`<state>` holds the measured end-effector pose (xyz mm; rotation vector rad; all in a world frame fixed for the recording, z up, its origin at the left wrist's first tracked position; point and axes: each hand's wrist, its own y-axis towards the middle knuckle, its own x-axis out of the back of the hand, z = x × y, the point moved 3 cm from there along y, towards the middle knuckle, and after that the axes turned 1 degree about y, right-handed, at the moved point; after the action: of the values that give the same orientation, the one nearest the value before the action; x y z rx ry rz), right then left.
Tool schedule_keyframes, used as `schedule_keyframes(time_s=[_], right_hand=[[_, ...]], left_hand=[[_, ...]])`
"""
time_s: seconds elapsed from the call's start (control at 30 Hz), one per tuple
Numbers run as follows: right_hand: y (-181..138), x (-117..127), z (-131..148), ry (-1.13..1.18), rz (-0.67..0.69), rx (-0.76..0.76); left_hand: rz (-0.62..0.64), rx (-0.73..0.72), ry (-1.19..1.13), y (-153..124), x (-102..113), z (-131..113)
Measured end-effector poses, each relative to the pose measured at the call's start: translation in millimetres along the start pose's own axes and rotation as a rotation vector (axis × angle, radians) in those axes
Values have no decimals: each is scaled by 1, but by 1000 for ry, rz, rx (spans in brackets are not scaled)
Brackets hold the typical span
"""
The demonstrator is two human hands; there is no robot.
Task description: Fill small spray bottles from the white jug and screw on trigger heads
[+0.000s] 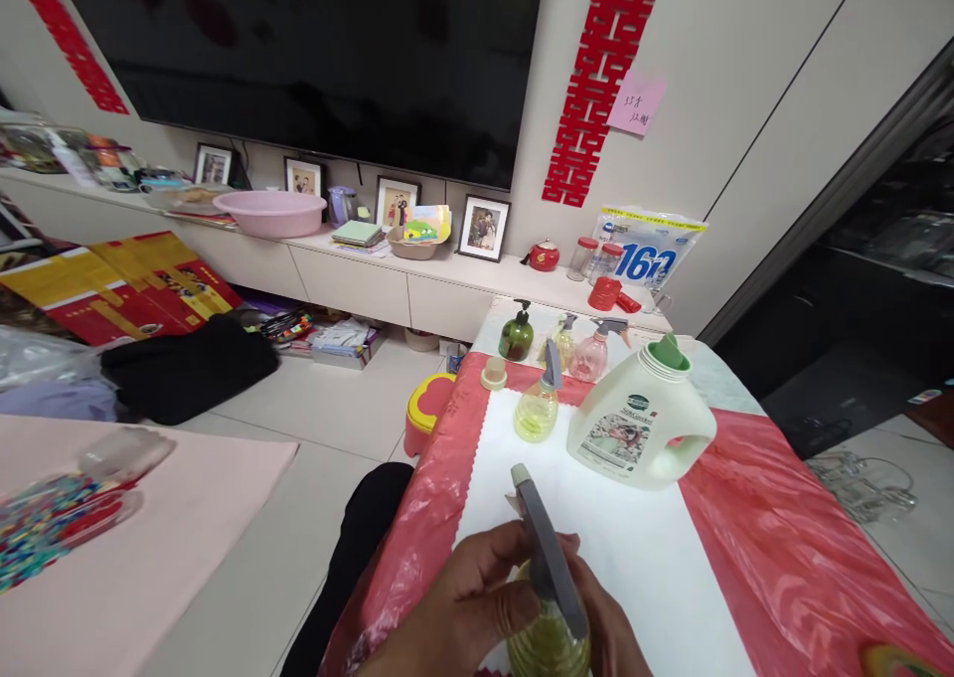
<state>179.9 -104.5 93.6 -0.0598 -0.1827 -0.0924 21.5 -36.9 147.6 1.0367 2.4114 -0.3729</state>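
Observation:
Low in the middle of the view, my left hand (466, 597) is wrapped around the neck of a yellow-green spray bottle (550, 645) with a grey trigger head (544, 538). My right hand (615, 632) presses against the bottle's right side, only partly in view. The bottle is held over the white cloth (648, 558) on the red-covered table (775, 528). Farther back on the table stand a white detergent jug with a green cap (641, 423), a second yellow spray bottle (537, 404), a pink spray bottle (592, 354), a green pump bottle (516, 334) and a small loose cap (493, 372).
A yellow and red stool (426, 409) stands on the tiled floor left of the table. A pink-topped table (149, 538) at the left carries a container of coloured beads (52, 518). A black bag (186, 364) lies on the floor. A low cabinet (358, 279) under the television holds a pink basin (269, 212) and photo frames.

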Motion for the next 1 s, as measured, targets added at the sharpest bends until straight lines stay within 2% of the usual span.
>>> schedule_keyframes(time_s=[0.1,0.23,0.3,0.37,0.5,0.57,0.67,0.83,1.0], right_hand=[[1,-3,2,-3,-6,62],[8,-14,8,-58,-62,127],[9,-19,12,-102,-110,131],[9,-22,15,-115,-149,118],[5,-22,21,-27,-123,90],[3,-23,22,-24,-107,101],[3,-26,17,-42,-125,135],[2,-34,-5,-110,-212,178],[-7,-23,-28,-239,-320,151]], left_hand=[[-81,-112,-102,7,-2,4],[-346,-153,-183,13,-3,17],[-434,-154,-167,12,-4,20],[-412,-154,-125,9,-4,18],[-180,-127,30,6,0,9],[-152,-118,57,7,5,9],[-201,-134,6,11,10,13],[-359,-166,-145,19,0,15],[-556,-350,-271,18,4,-21]])
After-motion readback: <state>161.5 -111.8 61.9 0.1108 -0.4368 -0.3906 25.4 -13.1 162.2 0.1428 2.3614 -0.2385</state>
